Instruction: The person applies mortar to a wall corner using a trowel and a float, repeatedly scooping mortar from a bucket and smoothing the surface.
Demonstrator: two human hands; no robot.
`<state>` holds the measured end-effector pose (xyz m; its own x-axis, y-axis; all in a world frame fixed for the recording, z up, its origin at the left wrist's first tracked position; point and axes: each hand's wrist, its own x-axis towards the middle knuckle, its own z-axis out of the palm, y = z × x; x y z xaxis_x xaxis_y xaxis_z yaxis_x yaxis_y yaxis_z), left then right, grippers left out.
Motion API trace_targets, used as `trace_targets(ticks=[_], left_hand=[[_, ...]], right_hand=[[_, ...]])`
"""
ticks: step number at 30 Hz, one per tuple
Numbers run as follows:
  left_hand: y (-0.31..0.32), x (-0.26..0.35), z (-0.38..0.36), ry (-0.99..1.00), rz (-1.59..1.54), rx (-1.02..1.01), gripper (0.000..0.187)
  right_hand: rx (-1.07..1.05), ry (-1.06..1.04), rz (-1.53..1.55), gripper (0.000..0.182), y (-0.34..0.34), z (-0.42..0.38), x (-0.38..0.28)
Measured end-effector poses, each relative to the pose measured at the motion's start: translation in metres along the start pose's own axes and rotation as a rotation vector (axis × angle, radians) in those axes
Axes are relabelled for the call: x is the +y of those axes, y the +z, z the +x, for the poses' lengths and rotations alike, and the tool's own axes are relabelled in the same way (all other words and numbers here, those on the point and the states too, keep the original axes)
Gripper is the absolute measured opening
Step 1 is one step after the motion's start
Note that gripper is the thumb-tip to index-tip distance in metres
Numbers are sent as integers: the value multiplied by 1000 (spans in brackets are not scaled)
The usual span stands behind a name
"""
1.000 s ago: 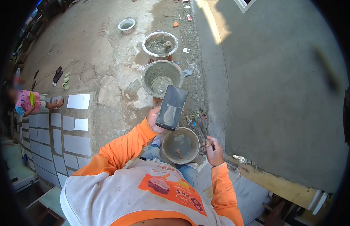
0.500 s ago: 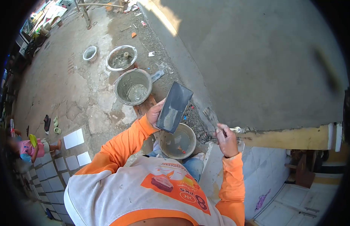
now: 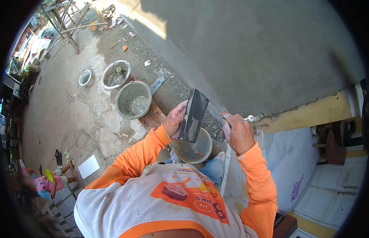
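My left hand is closed on a black rectangular plastering float; the float is tilted, with grey smears on its face, and its grip is hidden. My right hand is wrapped round a trowel, whose blade shows as a thin edge reaching toward the float. Beneath the float stands a bucket of greyish water with a small red-orange item in it. To the right rises a freshly plastered grey wall.
Two mortar buckets, one nearer and one farther, stand left of the wall beside a wooden plank. A small pail sits farther left. A tap juts near my right hand. Another person is at lower left.
The float has turned more edge-on, and the trowel blade has swung from broad view to a thin edge. My right hand has risen slightly. The whole view has shifted.
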<state>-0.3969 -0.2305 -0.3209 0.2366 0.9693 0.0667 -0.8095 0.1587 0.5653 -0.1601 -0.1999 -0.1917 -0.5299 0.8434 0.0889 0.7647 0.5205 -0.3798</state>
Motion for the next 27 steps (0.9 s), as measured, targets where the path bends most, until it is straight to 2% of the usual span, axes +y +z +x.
trace_targets(ticks=[5,7,8,10,11,13,14,15,17,18,21,23,25,27], left_hand=[[-4,-4,16,-11,-7,-52,74],[-7,-5,21,-36,-10,-84,74],[-8,-6,25,-44,0,-72,75],[-11,-8,31,-70,5,-62,76],[-12,-9,36,-81,-9,-100,77],[-9,-19,40,-105,-29,-140,77],[-5,-23,42,-87,6,-141,75],[-2,-28,47,-67,43,-147,73],[3,-35,52,-68,61,-118,72],[5,-39,55,-51,83,-79,72],[6,-48,59,-47,140,-60,72],[5,-58,62,-36,112,-59,72],[15,-63,64,-38,88,-54,72],[29,-71,69,-34,120,-75,75]], right_hand=[[-66,34,32,30,-6,-19,7],[-196,-73,226,27,-10,-31,15],[-189,-58,228,27,-15,-38,17],[-478,20,564,27,-28,-51,12],[-472,37,567,27,-37,-50,7],[-293,234,464,27,-56,-38,2],[-183,186,379,28,-50,-35,9],[-172,200,379,28,-47,-32,13],[-38,35,137,29,-39,-30,12],[-93,87,90,28,-41,-31,3],[-147,71,64,28,-30,-54,-4],[-204,95,127,27,-31,-75,-4],[-400,22,275,27,-35,-93,4],[-309,63,272,27,-49,-97,27]])
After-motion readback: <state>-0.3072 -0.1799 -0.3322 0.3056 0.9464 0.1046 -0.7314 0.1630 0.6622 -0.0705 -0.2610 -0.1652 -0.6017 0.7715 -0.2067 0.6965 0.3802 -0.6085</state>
